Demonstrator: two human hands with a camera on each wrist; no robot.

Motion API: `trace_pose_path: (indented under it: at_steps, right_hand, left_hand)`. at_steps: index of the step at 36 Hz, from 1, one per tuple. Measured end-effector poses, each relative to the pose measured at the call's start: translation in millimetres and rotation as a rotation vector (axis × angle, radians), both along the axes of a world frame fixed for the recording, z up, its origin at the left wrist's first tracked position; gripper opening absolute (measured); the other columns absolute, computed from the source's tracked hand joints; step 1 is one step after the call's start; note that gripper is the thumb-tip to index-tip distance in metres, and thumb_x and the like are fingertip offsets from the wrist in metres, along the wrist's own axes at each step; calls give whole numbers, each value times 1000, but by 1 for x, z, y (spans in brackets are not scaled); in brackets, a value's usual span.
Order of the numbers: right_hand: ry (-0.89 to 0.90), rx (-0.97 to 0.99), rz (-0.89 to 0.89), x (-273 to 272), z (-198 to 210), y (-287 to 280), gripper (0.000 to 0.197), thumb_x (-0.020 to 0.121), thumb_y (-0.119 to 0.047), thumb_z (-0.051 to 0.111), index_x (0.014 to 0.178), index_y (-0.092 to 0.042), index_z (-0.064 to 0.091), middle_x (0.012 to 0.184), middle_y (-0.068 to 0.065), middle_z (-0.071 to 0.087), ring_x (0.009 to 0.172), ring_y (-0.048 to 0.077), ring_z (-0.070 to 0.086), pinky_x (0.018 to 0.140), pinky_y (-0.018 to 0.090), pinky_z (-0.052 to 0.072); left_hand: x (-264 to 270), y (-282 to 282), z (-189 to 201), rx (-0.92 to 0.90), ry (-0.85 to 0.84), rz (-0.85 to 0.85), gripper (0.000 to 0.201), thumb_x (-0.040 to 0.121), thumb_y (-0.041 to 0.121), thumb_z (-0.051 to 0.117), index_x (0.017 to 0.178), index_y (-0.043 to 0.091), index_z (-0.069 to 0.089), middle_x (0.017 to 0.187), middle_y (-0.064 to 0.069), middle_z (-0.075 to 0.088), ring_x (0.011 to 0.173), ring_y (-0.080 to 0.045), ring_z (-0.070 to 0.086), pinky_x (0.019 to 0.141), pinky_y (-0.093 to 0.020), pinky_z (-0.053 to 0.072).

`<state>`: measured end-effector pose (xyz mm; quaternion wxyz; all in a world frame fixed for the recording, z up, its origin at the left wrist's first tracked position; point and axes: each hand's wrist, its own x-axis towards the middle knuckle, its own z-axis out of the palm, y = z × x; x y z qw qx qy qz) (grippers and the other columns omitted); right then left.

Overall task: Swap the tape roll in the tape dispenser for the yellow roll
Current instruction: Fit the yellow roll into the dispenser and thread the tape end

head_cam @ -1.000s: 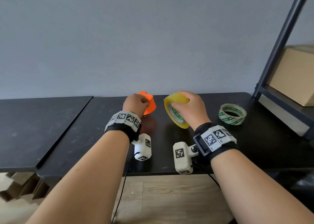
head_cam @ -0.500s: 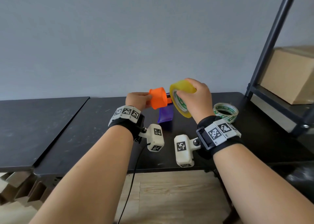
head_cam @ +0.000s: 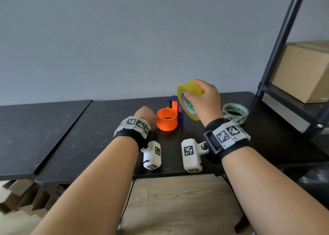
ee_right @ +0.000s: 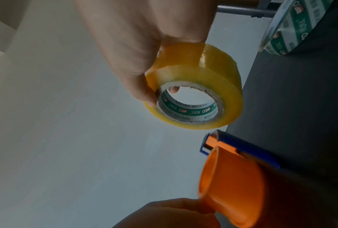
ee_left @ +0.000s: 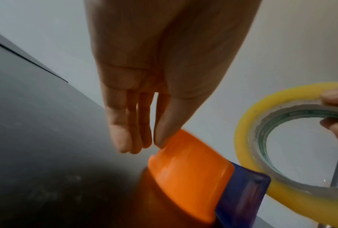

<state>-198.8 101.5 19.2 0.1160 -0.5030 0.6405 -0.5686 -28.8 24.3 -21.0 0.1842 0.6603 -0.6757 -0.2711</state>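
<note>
The tape dispenser stands on the black table (head_cam: 89,127): an orange hub (head_cam: 167,122) (ee_left: 187,169) (ee_right: 232,185) with no roll on it, on a blue frame (head_cam: 172,100). My left hand (head_cam: 146,115) (ee_left: 144,143) pinches the hub's near rim with thumb and fingertips. Just right of the dispenser and above it, my right hand (head_cam: 194,92) (ee_right: 160,92) grips the yellow roll (head_cam: 191,88) (ee_left: 248,138) (ee_right: 203,69) on edge, thumb at the core. The roll is clear of the hub.
A clear tape roll with green print (head_cam: 235,112) (ee_right: 293,27) lies flat on the table to the right. A dark metal shelf frame (head_cam: 277,47) with a cardboard box (head_cam: 302,70) stands at the far right. A second table top adjoins on the left.
The dispenser, held up in my left hand half a second ago, now stands on the table. My right hand has kept the yellow roll beside it, slightly higher.
</note>
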Motion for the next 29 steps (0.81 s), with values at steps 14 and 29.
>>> trace_pose_path:
  at_steps: [14, 29]
  right_hand:
    - [-73, -104, 12, 5, 17, -2, 51, 89, -26, 65, 138, -20, 53, 132, 6, 50, 111, 10, 47, 91, 21, 35]
    - [-99, -54, -97, -7, 0, -1, 54, 89, -27, 65, 140, -19, 51, 132, 10, 48, 120, 24, 52, 91, 21, 35]
  left_hand:
    - [-10, 5, 21, -235, 82, -206, 16, 84, 15, 66, 98, 17, 73, 104, -1, 72, 99, -16, 65, 77, -26, 45]
    - [-51, 27, 17, -323, -251, -409, 26, 87, 12, 56, 110, 16, 68, 116, -4, 66, 107, -23, 62, 91, -34, 52]
